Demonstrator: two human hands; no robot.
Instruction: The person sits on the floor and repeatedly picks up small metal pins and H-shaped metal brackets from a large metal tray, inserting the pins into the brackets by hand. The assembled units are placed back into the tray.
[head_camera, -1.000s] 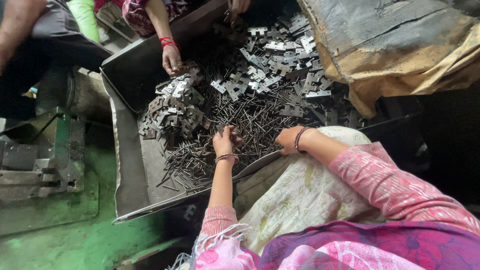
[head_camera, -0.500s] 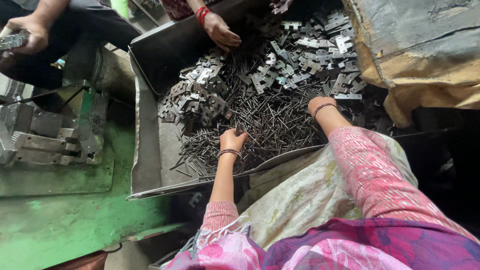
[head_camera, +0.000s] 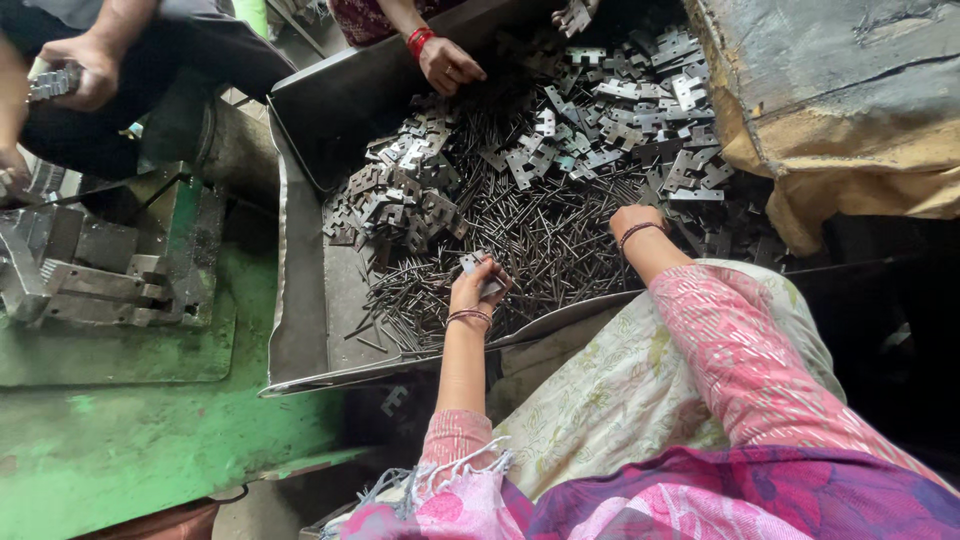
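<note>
Head view, looking down, from left to right: at the far left a co-worker's hand (head_camera: 85, 70) grips a small stack of metal pieces (head_camera: 50, 82) above a green machine base (head_camera: 120, 440) that carries a grey steel fixture (head_camera: 90, 275). Just right of it lies a long metal tray (head_camera: 300, 330), its bare floor showing along the left side. Inside the tray, a heap of flat hinge plates (head_camera: 400, 190) sits at the left and runs on to the upper right, and a dense pile of thin dark pins (head_camera: 540, 230) fills the middle. At the top edge another person's hand (head_camera: 450, 65), with a red bangle (head_camera: 420, 40) at the wrist, rests on the plates.

The person's left hand (head_camera: 478, 290) is at the near edge of the pin pile, fingers curled tight around one hinge plate (head_camera: 478, 265) that it holds just above the pins; thin bangles circle the wrist. Further right, the right hand (head_camera: 635, 220) reaches into the pile where pins meet plates, knuckles up and fingers bent down among the pieces; whether it grips anything cannot be told, since the fingertips are hidden. Its forearm wears a pink patterned sleeve (head_camera: 740, 350), and a pale floral cloth (head_camera: 610, 400) lies over the lap below. At the far right a worn brown sack (head_camera: 850, 110) overhangs the tray's corner
</note>
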